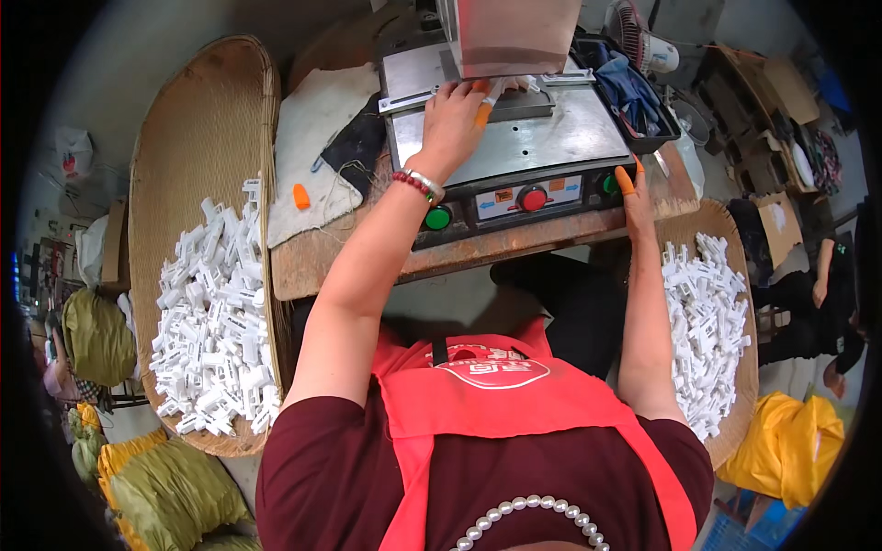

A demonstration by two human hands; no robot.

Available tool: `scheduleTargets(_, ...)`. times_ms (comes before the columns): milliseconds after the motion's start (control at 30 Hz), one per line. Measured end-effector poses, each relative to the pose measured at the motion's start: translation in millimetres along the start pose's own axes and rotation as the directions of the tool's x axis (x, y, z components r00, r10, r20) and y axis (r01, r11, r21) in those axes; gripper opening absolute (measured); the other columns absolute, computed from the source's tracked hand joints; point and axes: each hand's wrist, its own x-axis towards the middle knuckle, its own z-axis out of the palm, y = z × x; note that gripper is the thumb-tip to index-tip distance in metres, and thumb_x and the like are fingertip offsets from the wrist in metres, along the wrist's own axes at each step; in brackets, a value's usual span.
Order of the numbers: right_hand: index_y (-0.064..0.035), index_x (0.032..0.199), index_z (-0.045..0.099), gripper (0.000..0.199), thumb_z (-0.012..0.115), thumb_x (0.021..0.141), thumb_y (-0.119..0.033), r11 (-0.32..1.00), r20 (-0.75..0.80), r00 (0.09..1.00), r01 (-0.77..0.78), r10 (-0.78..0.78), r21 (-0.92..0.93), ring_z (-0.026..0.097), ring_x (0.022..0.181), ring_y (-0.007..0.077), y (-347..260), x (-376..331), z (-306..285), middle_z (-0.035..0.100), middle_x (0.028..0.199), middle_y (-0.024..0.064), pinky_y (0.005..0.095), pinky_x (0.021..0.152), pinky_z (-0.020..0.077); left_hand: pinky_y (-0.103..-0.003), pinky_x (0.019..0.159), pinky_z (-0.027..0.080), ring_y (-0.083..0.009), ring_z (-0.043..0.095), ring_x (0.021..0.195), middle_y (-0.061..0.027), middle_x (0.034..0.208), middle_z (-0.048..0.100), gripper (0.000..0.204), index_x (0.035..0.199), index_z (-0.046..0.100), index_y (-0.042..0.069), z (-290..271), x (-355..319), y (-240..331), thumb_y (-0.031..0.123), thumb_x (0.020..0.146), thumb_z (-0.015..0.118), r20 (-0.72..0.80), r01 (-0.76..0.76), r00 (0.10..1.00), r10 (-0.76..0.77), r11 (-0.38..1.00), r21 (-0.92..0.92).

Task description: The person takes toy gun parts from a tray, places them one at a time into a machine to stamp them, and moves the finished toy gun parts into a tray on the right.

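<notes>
My left hand (457,119) reaches onto the grey metal plate of a small press machine (524,147), its orange-capped fingers on a white plastic part (501,89) under the machine's head. My right hand (634,188) rests at the machine's front right corner, an orange-capped finger by the green button (609,184). A red button (533,198) sits in the middle of the front panel and another green button (438,218) at its left.
A woven tray (197,138) on my left holds a heap of white plastic parts (216,317). Another woven tray (735,275) on my right holds more white parts (703,321). A wooden bench (312,257) carries the machine. A fan (643,41), yellow sacks (790,441) and another person (827,303) are nearby.
</notes>
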Motion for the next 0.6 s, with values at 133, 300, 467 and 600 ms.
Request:
scheduleTargets(133, -0.0027, 0.135, 0.043, 0.056, 0.065, 0.087, -0.020, 1.000, 0.100, 0.995, 0.002, -0.005, 0.031, 0.047, 0.113, 0.0162, 9.3, 5.7, 0.1, 0.053, 0.124, 0.0083, 0.0292, 0.097, 0.0358, -0.047, 0.094, 0.038, -0.0358, 0.048, 0.113, -0.0156, 0.122, 0.055, 0.042, 0.120, 0.053, 0.005, -43.8, -15.1, 5.4, 0.025, 0.084, 0.062, 0.099, 0.104, 0.991, -0.086, 0.975, -0.198)
scheduleTargets(300, -0.0003, 0.133, 0.040, 0.059, 0.066, 0.085, -0.021, 0.960, 0.078, 0.994, 0.101, -0.083, -0.261, 0.045, 0.117, 0.0186, 28.6, -3.2, -30.4, 0.049, 0.127, 0.0087, 0.0290, 0.101, 0.0317, -0.049, 0.101, 0.034, -0.0425, 0.035, 0.126, -0.0189, 0.141, 0.034, 0.076, 0.140, 0.037, 0.017, -108.2, -109.8, -15.2, 0.034, 0.075, 0.072, 0.388, 0.011, 0.922, 0.006, 0.999, -0.042)
scheduleTargets(467, 0.0011, 0.134, 0.038, 0.060, 0.065, 0.087, -0.024, 0.980, 0.133, 0.987, 0.117, -0.096, -0.164, 0.043, 0.118, 0.0195, 31.3, 5.9, -17.5, 0.048, 0.128, 0.0087, 0.0291, 0.102, 0.0295, -0.048, 0.106, 0.032, -0.0435, 0.032, 0.127, -0.0175, 0.141, 0.035, 0.067, 0.134, 0.043, 0.018, -99.4, -140.4, -27.4, 0.032, 0.075, 0.072, 0.224, 0.008, 0.974, 0.023, 0.990, -0.140)
scheduleTargets(600, 0.0003, 0.134, 0.040, 0.058, 0.066, 0.088, -0.022, 0.985, 0.037, 0.998, 0.063, -0.058, -0.159, 0.046, 0.113, 0.0173, 20.6, -6.0, -7.0, 0.050, 0.127, 0.0077, 0.0285, 0.098, 0.0337, -0.048, 0.104, 0.035, -0.0440, 0.035, 0.124, -0.0166, 0.139, 0.038, 0.057, 0.126, 0.049, 0.014, -90.7, -144.5, -15.7, 0.030, 0.076, 0.070, 0.085, 0.084, 0.994, -0.070, 0.981, -0.176)
